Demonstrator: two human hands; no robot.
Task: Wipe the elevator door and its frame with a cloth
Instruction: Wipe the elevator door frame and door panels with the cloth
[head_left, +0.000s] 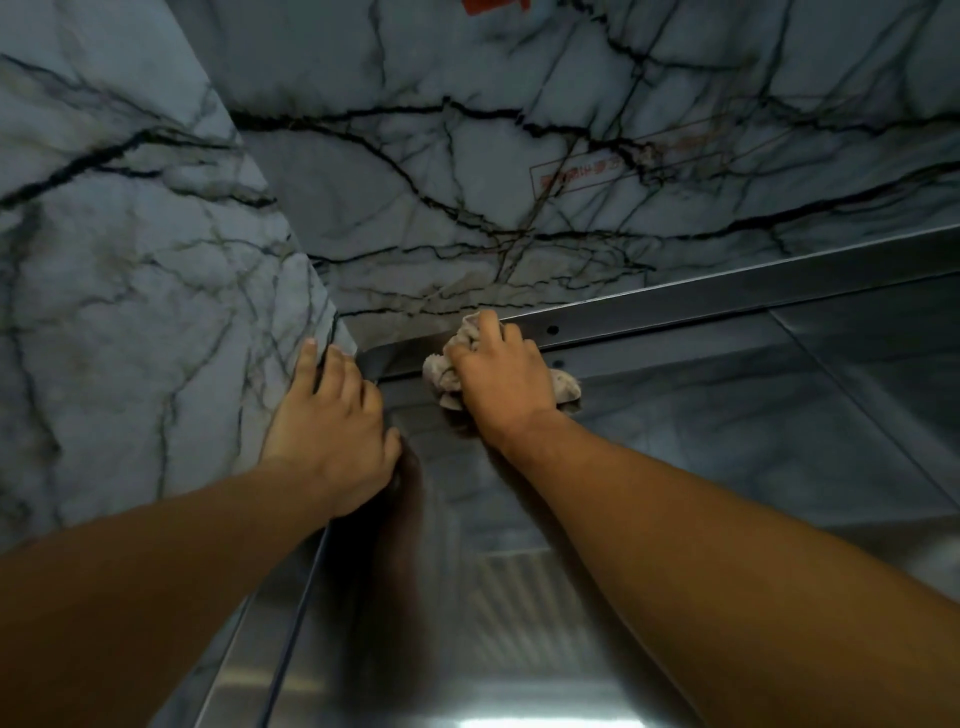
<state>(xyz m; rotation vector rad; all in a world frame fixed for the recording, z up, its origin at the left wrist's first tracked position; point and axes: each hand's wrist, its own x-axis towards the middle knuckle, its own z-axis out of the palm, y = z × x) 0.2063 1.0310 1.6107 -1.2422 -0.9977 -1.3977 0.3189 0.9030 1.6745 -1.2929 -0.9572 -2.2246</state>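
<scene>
I look up at the top left corner of a shiny steel elevator door (519, 545). My right hand (501, 382) presses a crumpled grey-white cloth (441, 376) against the top of the door, just under the steel frame bar (701, 306). The cloth bulges out on both sides of the hand. My left hand (332, 421) lies flat with fingers spread on the corner where the marble side wall meets the door's left edge; it holds nothing.
Grey marble with dark veins covers the left wall (130, 286) and the panel above the door (467, 171). A faint red-outlined sticker (587, 174) sits on the upper panel. The door reflects light near the bottom.
</scene>
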